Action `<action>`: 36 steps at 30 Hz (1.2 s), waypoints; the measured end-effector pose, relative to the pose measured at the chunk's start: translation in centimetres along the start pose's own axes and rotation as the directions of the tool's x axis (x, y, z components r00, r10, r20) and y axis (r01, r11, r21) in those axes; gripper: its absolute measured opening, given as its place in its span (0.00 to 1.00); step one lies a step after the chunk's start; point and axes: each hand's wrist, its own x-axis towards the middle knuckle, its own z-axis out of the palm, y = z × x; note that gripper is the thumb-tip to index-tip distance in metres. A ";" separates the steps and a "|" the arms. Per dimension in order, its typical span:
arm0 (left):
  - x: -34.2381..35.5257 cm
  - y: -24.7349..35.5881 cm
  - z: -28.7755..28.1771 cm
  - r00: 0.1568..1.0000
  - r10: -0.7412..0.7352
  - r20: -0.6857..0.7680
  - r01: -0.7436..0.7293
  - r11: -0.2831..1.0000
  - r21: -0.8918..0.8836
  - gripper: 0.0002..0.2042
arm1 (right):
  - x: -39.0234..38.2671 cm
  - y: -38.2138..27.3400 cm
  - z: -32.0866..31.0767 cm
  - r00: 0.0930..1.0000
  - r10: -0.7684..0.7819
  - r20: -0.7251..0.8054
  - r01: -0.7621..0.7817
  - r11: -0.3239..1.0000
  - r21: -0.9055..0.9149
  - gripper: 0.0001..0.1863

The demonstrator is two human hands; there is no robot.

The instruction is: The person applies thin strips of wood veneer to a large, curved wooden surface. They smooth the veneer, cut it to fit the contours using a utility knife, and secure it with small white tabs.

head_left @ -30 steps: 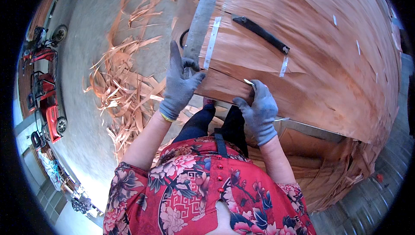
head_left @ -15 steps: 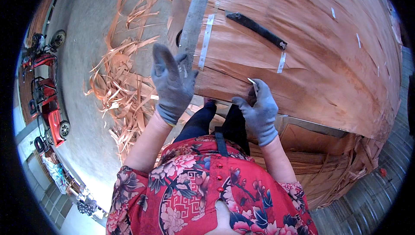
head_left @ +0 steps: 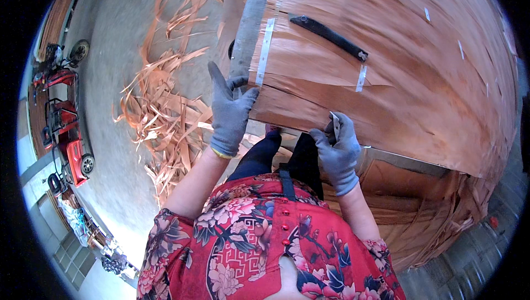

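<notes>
Both my hands wear grey gloves. My left hand [head_left: 229, 113] is at the left end of the near edge of a thin brown wood veneer sheet [head_left: 295, 105], its index finger stretched away from me. Its thumb and other fingers curl around a small pale piece I cannot make out, close to a white perforated tape strip [head_left: 265, 51]. Farther right, my right hand [head_left: 340, 159] is closed on a thin pale blade [head_left: 335, 125] that points up between the fingers. It is beside the sheet's near edge. A dark, flat bar [head_left: 329, 37] lies across the veneer.
A grey metal edge [head_left: 249, 29] bounds the stack's left side. Brown veneer scraps [head_left: 165, 117] heap on the concrete floor [head_left: 118, 95] to the left. More veneer [head_left: 403, 189] lies lower at right. A red cart [head_left: 72, 148] stands far left.
My left hand has moved right toward the veneer's corner, and its fingers curl more. My right hand has drawn slightly nearer to me with the blade. The view has shifted a little.
</notes>
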 end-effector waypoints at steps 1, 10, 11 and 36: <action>0.4 -0.1 0.0 1.000 0.007 0.019 -0.007 1.000 0.009 0.51 | 0.0 0.2 0.1 1.000 -0.023 -0.013 0.023 1.000 -0.011 0.24; 4.0 1.2 -1.6 0.758 0.479 0.442 -0.650 0.510 0.562 0.31 | 2.0 0.3 0.5 0.992 -0.123 0.006 0.123 0.986 -0.115 0.26; 4.2 1.3 -1.7 0.755 0.448 0.479 -0.656 0.517 0.550 0.27 | 2.1 0.3 0.6 0.992 -0.128 0.008 0.129 0.984 -0.122 0.26; 3.2 1.0 0.4 0.700 0.621 0.353 -0.629 0.302 0.716 0.09 | 5.3 -0.8 -1.1 0.984 0.076 0.161 -0.080 0.997 0.020 0.09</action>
